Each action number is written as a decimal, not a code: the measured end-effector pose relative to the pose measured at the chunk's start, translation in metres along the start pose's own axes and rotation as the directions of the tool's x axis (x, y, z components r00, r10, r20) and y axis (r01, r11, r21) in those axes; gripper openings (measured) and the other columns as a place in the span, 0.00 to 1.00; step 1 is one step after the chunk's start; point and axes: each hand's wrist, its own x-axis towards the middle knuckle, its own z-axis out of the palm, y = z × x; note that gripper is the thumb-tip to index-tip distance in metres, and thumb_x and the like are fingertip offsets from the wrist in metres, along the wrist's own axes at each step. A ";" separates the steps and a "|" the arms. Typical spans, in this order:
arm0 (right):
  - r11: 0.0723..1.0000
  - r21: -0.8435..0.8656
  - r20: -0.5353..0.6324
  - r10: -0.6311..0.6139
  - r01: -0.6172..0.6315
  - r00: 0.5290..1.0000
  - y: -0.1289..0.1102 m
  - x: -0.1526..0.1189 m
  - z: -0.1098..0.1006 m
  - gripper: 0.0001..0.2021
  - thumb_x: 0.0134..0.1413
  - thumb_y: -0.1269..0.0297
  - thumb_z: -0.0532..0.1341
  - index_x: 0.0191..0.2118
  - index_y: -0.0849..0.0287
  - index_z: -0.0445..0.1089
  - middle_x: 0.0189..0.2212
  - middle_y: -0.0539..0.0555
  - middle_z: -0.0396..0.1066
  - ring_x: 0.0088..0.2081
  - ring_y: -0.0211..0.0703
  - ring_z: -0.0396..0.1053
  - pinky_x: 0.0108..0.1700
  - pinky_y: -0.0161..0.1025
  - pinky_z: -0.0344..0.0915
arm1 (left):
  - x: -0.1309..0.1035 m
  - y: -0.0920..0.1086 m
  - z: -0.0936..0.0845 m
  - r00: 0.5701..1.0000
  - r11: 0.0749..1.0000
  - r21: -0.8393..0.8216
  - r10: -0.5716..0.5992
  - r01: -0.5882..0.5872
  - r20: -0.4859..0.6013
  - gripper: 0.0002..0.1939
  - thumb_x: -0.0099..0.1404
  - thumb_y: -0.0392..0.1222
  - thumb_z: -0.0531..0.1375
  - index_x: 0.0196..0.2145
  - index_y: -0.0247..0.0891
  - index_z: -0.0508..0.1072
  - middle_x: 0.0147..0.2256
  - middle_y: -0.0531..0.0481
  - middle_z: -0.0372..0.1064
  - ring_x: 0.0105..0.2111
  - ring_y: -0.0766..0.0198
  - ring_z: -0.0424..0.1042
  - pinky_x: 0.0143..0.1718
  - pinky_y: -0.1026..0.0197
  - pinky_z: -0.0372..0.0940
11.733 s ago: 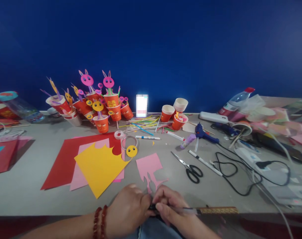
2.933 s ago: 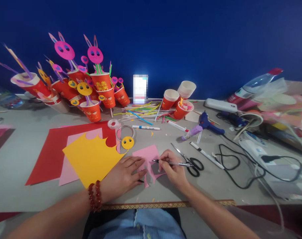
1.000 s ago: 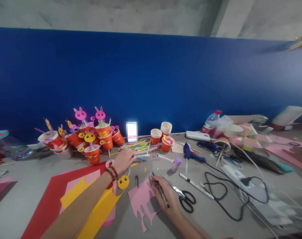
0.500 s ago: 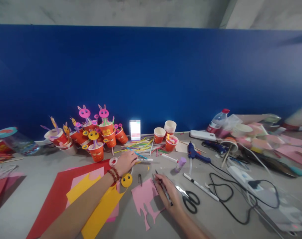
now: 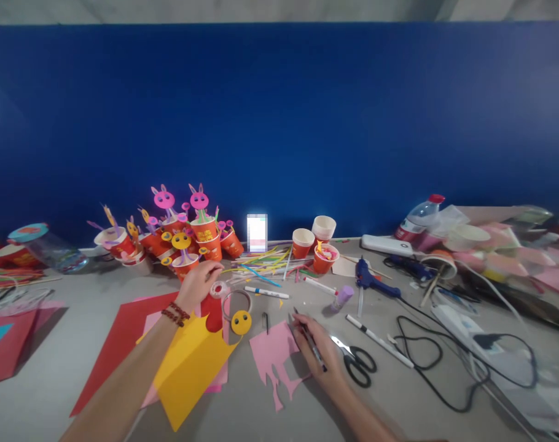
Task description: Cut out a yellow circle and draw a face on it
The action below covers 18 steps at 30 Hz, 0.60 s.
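Left hand (image 5: 199, 286) now farther left, front red cup (image 5: 180, 269) partly behind it.

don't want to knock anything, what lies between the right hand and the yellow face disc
The head view shows the cut pink paper and a small black piece, likely a pen cap.

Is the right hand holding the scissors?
No, the right hand holds a pen, and the scissors lie beside it on the table.
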 end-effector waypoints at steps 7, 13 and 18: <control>1.000 0.000 -0.004 0.021 -0.021 1.000 -0.011 0.001 -0.005 0.13 0.63 0.63 0.56 0.50 0.57 0.69 0.39 0.56 0.75 0.39 0.47 0.74 0.43 0.40 0.71 | -0.058 0.034 0.002 0.992 0.999 -0.052 0.021 -0.014 0.128 0.12 0.71 0.44 0.51 0.42 0.42 0.73 0.43 0.47 0.74 0.45 0.57 0.72 0.48 0.57 0.66; 0.998 -0.057 0.004 0.011 -0.011 1.000 -0.006 -0.001 0.000 0.13 0.64 0.65 0.54 0.51 0.56 0.68 0.39 0.56 0.75 0.40 0.47 0.74 0.44 0.41 0.70 | -0.110 0.092 0.035 0.909 0.979 -0.023 0.197 -0.203 0.368 0.13 0.69 0.41 0.55 0.51 0.44 0.71 0.51 0.44 0.69 0.52 0.52 0.67 0.55 0.47 0.62; 0.943 -0.282 0.151 -0.140 0.179 0.979 0.004 0.003 -0.008 0.18 0.61 0.73 0.53 0.55 0.57 0.66 0.47 0.59 0.73 0.48 0.51 0.69 0.50 0.47 0.68 | -0.114 0.113 0.045 0.894 0.976 0.105 0.127 -0.189 0.429 0.16 0.67 0.41 0.58 0.53 0.42 0.68 0.51 0.44 0.68 0.52 0.49 0.65 0.53 0.43 0.62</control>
